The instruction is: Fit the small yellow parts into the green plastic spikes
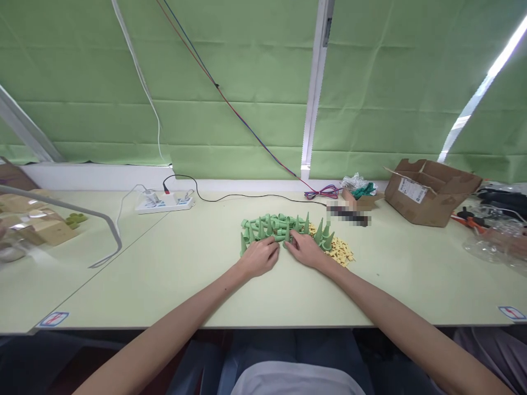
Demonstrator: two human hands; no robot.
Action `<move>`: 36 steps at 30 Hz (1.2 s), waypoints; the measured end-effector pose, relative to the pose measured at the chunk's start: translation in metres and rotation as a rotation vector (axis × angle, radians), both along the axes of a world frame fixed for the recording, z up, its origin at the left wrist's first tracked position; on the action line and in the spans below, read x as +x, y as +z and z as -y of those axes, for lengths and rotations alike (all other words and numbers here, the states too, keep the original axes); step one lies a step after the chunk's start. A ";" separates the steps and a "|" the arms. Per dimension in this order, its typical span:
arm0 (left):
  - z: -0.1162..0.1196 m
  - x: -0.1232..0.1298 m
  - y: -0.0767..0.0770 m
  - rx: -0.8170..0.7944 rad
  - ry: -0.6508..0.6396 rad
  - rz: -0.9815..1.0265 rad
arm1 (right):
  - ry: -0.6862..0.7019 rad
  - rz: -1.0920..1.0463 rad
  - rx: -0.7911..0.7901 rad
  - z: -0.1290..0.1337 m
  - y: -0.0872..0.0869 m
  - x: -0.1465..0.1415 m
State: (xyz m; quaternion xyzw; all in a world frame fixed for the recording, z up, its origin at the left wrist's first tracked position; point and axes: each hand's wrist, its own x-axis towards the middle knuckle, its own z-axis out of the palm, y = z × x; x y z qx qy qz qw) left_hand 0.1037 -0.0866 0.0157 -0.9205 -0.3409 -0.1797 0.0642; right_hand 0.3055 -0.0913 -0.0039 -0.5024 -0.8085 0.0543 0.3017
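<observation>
Green cone-shaped pieces (318,232) and green tube-like pieces (280,221) lie heaped at the middle of the table, several of the cones upright. My left hand (260,257) rests at the heap's near left edge, fingers curled together; what they hold, if anything, is hidden. Just to its right, my right hand (305,249) has its fingers bent against an upright green cone (287,232) and seems to grip it. Small yellow pieces (341,251) are spread beside and behind my right hand.
A white power strip (164,202) with a black cable stands at the back left. An open cardboard box (428,192) sits at the back right, near plastic wrapping (494,241). A grey metal bar (82,207) juts in at left.
</observation>
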 end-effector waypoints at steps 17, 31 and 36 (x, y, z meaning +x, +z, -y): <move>-0.025 0.012 -0.002 0.066 -0.028 -0.079 | 0.000 0.017 0.029 -0.001 -0.001 -0.004; -0.010 0.019 0.001 -0.119 -0.017 0.218 | -0.056 -0.054 -0.029 0.033 -0.003 0.000; 0.005 0.023 0.005 -0.264 -0.070 0.383 | -0.019 -0.141 -0.070 0.036 0.000 0.002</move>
